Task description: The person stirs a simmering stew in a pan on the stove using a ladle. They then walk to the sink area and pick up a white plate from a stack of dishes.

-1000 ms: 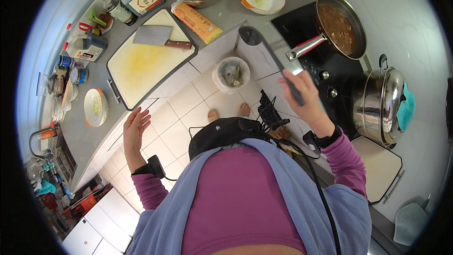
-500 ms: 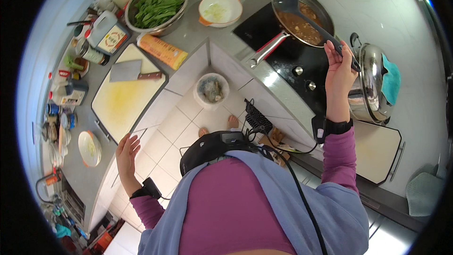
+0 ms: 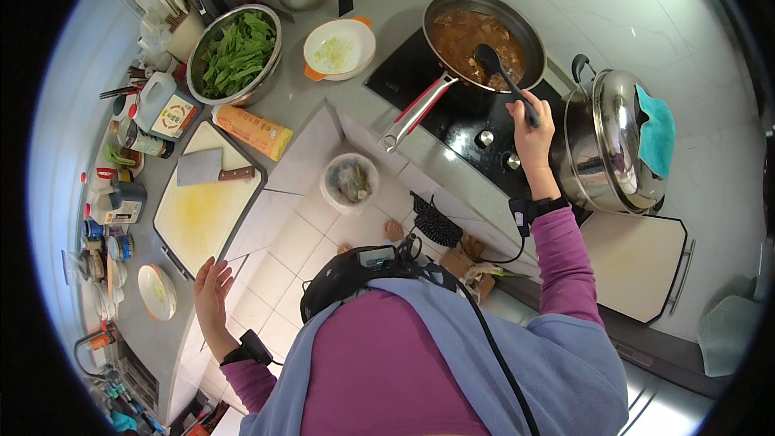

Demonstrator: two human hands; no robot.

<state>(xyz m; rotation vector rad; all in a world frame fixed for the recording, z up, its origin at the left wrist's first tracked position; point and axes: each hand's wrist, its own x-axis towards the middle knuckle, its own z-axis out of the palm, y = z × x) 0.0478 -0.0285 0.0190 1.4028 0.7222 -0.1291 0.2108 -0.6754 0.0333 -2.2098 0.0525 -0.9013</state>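
Note:
My right hand (image 3: 534, 136) is closed around the handle of a black cooking spoon (image 3: 506, 79). The spoon's head dips into brown sauce with pieces in it, inside a deep frying pan (image 3: 529, 32) on the black cooktop (image 3: 448, 125). The pan's red and silver handle points toward the front left. My left hand (image 3: 211, 287) hangs open and holds nothing, near the front edge of the left counter. Closest to it are the white cutting board (image 3: 182, 214), with a cleaver (image 3: 202, 168) lying on it, and a small white dish (image 3: 157, 291).
A metal bowl of green leaves (image 3: 238, 56), an orange-rimmed white bowl (image 3: 338, 48) and an orange-yellow package (image 3: 253, 131) stand on the counter. Bottles and jars line the left wall. Right of the cooktop is a large steel pot (image 3: 613, 129); a bin (image 3: 349, 183) stands below.
The spoon has gone from raised above the pan down into the sauce, my right hand moving with it. My view has shifted, bringing a glass lid into sight. My left hand stays open.

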